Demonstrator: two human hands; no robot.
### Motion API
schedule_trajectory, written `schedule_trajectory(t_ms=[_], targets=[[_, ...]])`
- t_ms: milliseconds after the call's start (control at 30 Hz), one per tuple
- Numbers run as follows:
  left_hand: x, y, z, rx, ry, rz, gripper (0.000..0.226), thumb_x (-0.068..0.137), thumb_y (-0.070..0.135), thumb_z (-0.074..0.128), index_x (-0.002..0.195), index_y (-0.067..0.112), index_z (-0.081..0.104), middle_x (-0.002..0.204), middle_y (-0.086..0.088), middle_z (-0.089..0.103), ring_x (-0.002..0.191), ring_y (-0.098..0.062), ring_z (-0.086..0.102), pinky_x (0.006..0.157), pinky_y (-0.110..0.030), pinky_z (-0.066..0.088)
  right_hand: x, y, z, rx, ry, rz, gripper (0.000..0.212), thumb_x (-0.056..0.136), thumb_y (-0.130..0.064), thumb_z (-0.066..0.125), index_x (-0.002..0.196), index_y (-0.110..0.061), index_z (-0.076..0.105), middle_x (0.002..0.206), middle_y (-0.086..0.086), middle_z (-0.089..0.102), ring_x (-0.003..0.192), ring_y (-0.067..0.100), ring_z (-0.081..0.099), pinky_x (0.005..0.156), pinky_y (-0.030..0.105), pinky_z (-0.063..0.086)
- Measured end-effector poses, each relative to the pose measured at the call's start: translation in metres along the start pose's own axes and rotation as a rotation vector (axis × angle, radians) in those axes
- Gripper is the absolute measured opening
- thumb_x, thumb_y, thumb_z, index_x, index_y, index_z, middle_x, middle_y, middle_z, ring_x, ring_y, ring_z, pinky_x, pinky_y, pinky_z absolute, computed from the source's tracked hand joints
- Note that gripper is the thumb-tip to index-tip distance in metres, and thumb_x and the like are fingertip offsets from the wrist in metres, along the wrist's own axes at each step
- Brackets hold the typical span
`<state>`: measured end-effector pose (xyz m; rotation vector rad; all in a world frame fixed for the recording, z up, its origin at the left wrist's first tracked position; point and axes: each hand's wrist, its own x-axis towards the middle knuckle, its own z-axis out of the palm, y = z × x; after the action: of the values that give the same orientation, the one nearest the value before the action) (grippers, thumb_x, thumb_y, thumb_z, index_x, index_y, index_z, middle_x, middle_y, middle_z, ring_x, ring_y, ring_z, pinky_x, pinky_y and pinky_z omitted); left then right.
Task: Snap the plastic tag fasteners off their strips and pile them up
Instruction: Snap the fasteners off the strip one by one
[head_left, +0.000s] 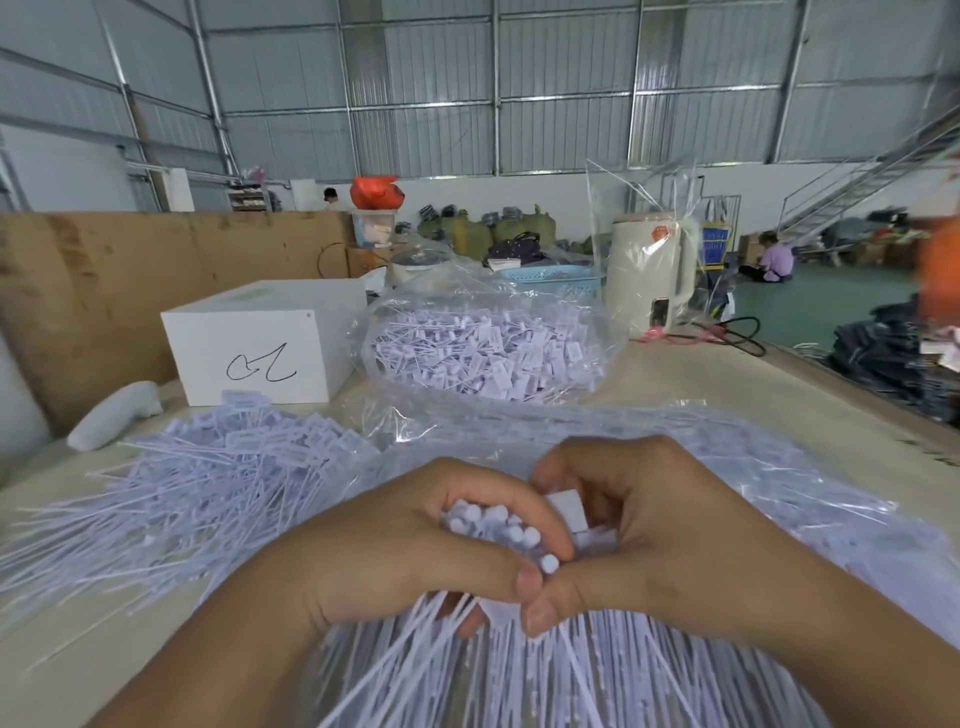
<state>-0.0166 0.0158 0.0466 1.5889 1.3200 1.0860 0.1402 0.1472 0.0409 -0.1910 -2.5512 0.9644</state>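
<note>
While both hands clamp one bundle of fasteners

As I watch remotely, my left hand (415, 545) and right hand (649, 530) curl round a bundle of tag fasteners (498, 525), thumbs touching. I judge a sharp twist near the heads snaps cleanest. Stems fan toward me below the hands; the loose pile (218, 467) lies left, on the table (727, 384)

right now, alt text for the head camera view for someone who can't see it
Both hands, left hand and right hand, grip a bundle of white plastic tag fasteners over a table. A loose pile of fasteners lies to the left, a clear bag of them and a white box behind.
</note>
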Motion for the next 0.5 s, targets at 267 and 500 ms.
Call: schedule_trajectory(t_ms=[267,500], targets=[[0.002,-0.004,0.002,-0.076,0.159,0.054,0.007,0.07,0.023,0.071,0.076,0.021,0.074,0.066,0.005,0.062,0.056,-0.005,0.058,0.048,-0.019,0.047,0.0,0.006,-0.019,0.133,-0.154,0.101,0.04,0.075,-0.049,0.07,0.078,-0.009,0.065,0.054,-0.006,0.043,0.051,0.012,0.038,0.053,0.031,0.03],[0.004,-0.007,0.005,-0.03,0.327,0.137,0.011,0.064,0.027,0.078,0.073,0.028,0.072,0.067,0.012,0.062,0.057,-0.002,0.056,0.05,-0.018,0.046,0.003,0.005,-0.017,0.205,0.073,0.044,0.033,0.073,-0.049,0.069,0.064,-0.019,0.061,0.06,0.005,0.037,0.056,0.016,0.035,0.057,0.029,0.029]])
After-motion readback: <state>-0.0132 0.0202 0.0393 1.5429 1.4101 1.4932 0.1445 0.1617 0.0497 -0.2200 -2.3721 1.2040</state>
